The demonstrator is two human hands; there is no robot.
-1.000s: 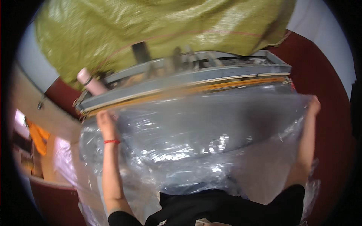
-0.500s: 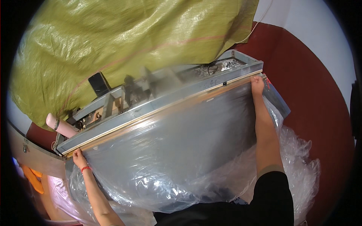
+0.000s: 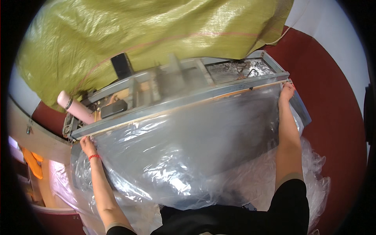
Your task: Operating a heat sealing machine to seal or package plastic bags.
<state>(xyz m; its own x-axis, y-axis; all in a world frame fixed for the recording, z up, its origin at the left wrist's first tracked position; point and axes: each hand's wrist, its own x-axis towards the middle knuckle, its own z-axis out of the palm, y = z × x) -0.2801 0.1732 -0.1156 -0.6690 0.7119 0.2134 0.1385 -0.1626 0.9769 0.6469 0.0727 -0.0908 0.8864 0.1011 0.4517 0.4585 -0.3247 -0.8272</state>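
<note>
Left hand (image 3: 88, 147): fingers pinch the upper edge of the clear plastic sheet (image 3: 172, 156). Right hand (image 3: 288, 91): fingers curled, pinching the same edge. The sheet spans between both hands. The grey metal frame (image 3: 180, 100) lies just beyond them; the pink bottle (image 3: 78, 111) stands tilted beyond the left hand.

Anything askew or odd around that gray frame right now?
Yes: the pink bottle tilts at the left end of the gray frame, its top poking past the edge, so it looks carelessly placed. The clear film is crumpled at the far right. No spill or tear is evident.
</note>
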